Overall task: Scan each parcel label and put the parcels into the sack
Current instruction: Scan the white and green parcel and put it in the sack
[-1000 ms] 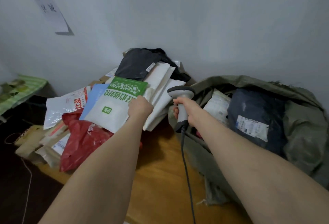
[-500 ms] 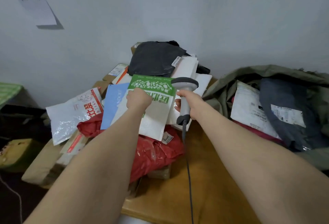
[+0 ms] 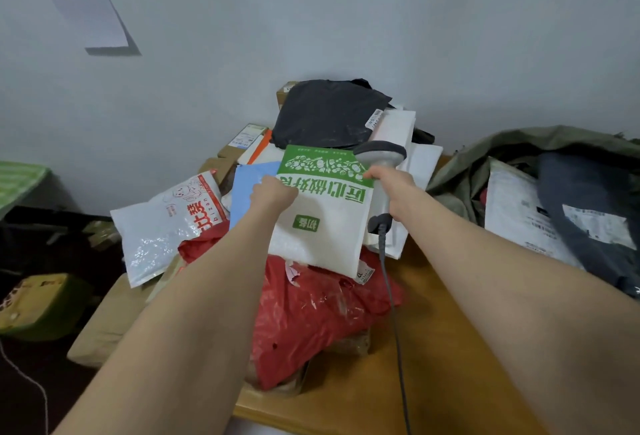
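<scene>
Above table (image 3: 433, 348), left grip (image 3: 273, 192) holds parcel (image 3: 322, 234).

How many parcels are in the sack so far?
2 show: a white parcel on the left of the green sack, and a dark blue parcel overlapping its right edge. A red sliver beside the white one may be a third; others may lie underneath.

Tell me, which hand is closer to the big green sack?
Right. The right hand, holding the scanner, is just left of the sack; the left hand grips the green-and-white parcel farther left.
</scene>
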Action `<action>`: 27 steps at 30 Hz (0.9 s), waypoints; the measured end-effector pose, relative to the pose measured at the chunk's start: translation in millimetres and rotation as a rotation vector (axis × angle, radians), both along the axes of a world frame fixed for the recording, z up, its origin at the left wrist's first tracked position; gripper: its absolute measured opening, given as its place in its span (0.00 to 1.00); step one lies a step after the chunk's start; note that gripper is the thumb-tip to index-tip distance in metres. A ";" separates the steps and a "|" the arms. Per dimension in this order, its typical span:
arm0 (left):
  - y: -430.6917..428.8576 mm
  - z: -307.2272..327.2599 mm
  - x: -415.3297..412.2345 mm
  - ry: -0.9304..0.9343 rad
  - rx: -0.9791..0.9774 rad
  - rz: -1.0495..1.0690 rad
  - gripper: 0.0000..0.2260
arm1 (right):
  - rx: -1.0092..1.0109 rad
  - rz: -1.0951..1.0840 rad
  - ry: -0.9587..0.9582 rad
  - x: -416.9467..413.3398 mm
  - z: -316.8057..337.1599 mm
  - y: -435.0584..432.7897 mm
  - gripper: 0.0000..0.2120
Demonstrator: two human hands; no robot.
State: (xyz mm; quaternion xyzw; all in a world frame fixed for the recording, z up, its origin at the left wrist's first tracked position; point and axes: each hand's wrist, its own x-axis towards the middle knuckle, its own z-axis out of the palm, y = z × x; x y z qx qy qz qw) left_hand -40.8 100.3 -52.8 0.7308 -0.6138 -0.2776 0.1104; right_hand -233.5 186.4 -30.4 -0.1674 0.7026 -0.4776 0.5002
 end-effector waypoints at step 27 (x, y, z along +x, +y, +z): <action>-54.8 125.7 91.4 0.851 -0.232 -0.148 0.11 | -0.196 -0.165 -0.239 58.9 66.6 -23.6 0.19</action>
